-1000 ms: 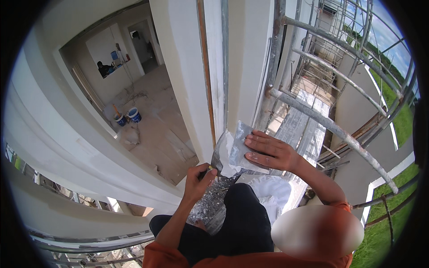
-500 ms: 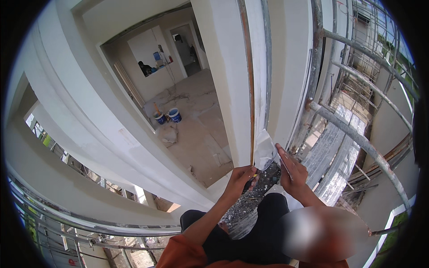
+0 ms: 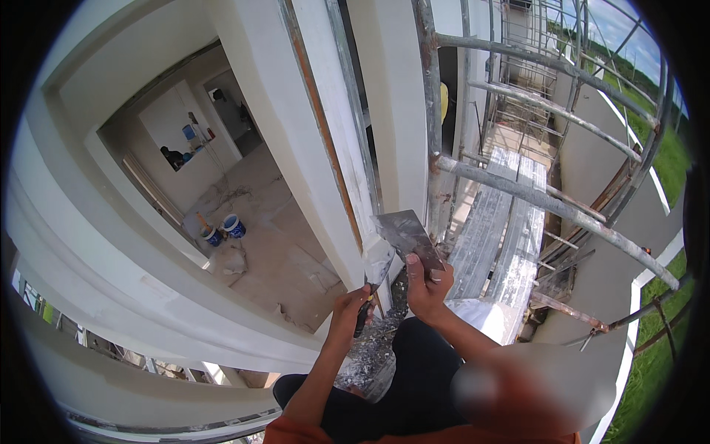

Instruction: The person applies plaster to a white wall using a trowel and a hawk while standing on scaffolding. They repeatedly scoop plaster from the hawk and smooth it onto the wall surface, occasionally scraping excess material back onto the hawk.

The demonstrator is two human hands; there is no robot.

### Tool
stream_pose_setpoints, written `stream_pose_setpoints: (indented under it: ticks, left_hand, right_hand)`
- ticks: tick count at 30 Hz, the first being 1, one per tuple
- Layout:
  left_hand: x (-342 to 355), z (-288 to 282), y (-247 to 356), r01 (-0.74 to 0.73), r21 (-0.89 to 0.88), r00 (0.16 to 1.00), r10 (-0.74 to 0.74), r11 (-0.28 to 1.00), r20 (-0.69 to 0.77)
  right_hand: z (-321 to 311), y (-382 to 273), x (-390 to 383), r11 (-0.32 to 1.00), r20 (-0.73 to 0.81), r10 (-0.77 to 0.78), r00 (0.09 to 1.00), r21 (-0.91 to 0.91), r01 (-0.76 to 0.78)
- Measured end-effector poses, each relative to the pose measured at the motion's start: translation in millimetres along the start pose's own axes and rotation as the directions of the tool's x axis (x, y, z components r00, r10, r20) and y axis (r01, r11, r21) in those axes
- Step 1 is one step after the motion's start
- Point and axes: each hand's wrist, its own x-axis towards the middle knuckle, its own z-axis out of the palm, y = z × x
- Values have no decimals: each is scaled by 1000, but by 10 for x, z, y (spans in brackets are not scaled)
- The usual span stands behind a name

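Observation:
My left hand (image 3: 346,314) is closed round the dark handle of a putty knife (image 3: 362,323). White paste (image 3: 379,259) covers the area of its blade, close to the plate's lower left edge. My right hand (image 3: 427,283) grips a flat rectangular metal scraper plate (image 3: 405,231), thumb on the near face and fingers at its lower right edge. The plate's grey face is smeared with some white and is turned toward me. Both tools are close together in front of a white pillar (image 3: 344,140). I cannot tell whether knife and plate touch.
Right of me are scaffold pipes (image 3: 518,189) and metal walk boards (image 3: 473,237). A paste-splattered board (image 3: 370,355) lies below my hands. Through the opening at left, two blue buckets (image 3: 234,226) stand on the room's floor. A rusty-brown strip (image 3: 319,103) runs along the pillar.
My right hand has turned the plate, so its grey face now shows instead of an edge-on side. The view has swung right, and both hands appear further left in it.

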Motion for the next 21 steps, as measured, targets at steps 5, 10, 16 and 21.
stream_pose_setpoints:
  ticks: [5, 10, 16, 21]
  left_hand:
    - [-35, -227, 113, 3, -78, 998, -8, 997, -64]
    - [-80, -333, 64, -2, 38, 998, 5, 999, -59]
    - [-100, -320, 130, -61, 28, 988, 64, 998, -142]
    - [-68, -246, 77, -72, 49, 990, 77, 996, -114]
  right_hand:
    - [-410, 150, -176, 999, 87, 45, 995, 11, -47]
    - [-173, -94, -103, 996, 4, 93, 996, -6, -93]
    - [-280, 136, -102, 994, 125, 106, 986, -16, -105]
    - [-116, 19, 8, 999, 134, 32, 991, -46, -26]
